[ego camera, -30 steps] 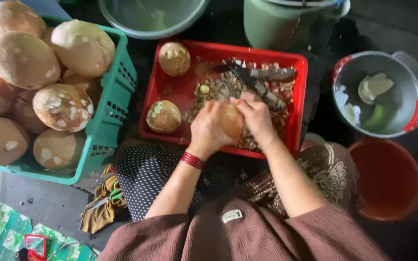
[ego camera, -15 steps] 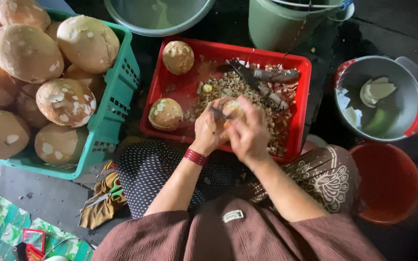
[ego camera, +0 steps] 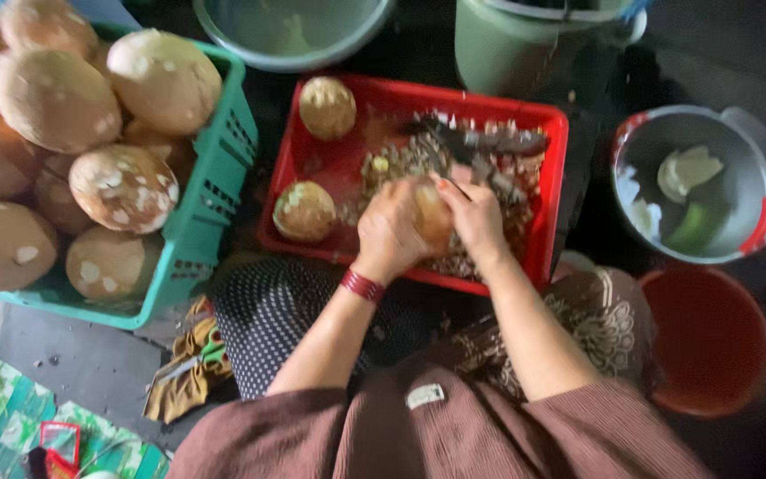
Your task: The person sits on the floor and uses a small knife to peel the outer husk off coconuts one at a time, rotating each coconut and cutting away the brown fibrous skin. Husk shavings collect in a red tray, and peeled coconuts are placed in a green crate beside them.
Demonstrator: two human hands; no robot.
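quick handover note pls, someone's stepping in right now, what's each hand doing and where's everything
Left hand: cupped around a small round brown fruit, over the red tray.
Right hand: pressed on the same fruit from the other side.
In the tray: two more round fruits, a heap of peelings, a dark knife.
Green basket on the left: piled with large unpeeled fruits.
Pot on the right: a few pale pieces.
Done: a few pieces in the pot. Left: the basketful.

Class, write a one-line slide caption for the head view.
Both hands, left hand and right hand, grip a round husked fruit over a red tray of peelings.
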